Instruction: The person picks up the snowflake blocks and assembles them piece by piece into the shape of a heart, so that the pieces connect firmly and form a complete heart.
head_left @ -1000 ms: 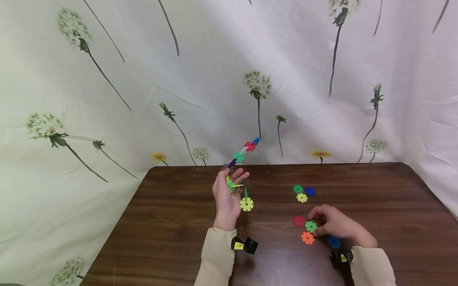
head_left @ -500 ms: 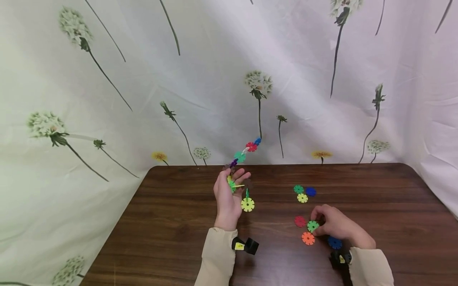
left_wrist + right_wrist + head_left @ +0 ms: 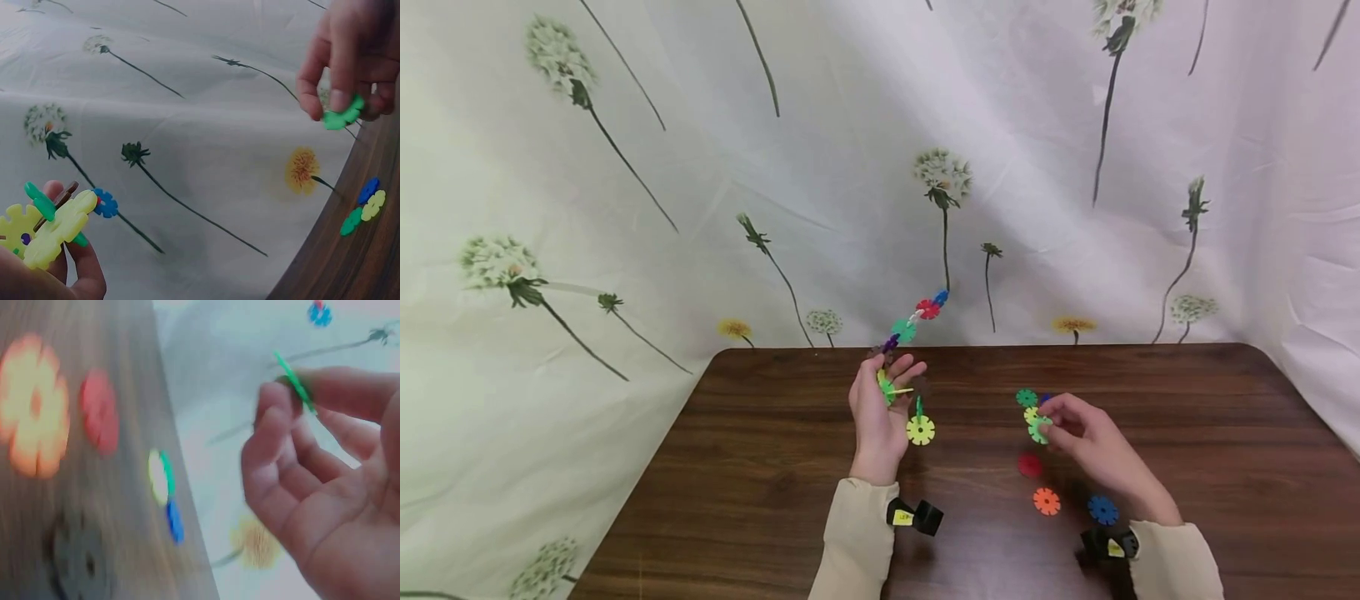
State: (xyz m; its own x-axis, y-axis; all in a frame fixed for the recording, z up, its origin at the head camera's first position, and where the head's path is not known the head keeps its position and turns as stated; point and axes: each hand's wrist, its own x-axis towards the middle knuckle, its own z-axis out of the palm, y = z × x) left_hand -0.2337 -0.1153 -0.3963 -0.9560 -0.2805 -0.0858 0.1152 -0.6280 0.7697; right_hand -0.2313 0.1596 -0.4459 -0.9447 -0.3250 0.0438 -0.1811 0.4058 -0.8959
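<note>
My left hand grips a chain of interlocking plastic discs in several colours, held above the table. One end points up and away to a blue disc; at the other end hangs a yellow disc. The left wrist view shows the near discs large in front of the fingers. My right hand pinches a light green notched disc between thumb and fingertips, in the air above the table. Its edge faces the right wrist camera.
On the wooden table lie a green disc, a yellow disc and a blue disc close together. Nearer are a red disc, an orange disc and another blue disc. A flower-printed cloth hangs behind.
My right hand has lifted the light green disc off the table, from between the red and orange discs, and moved it up and away. The left hand and its chain have barely moved.
</note>
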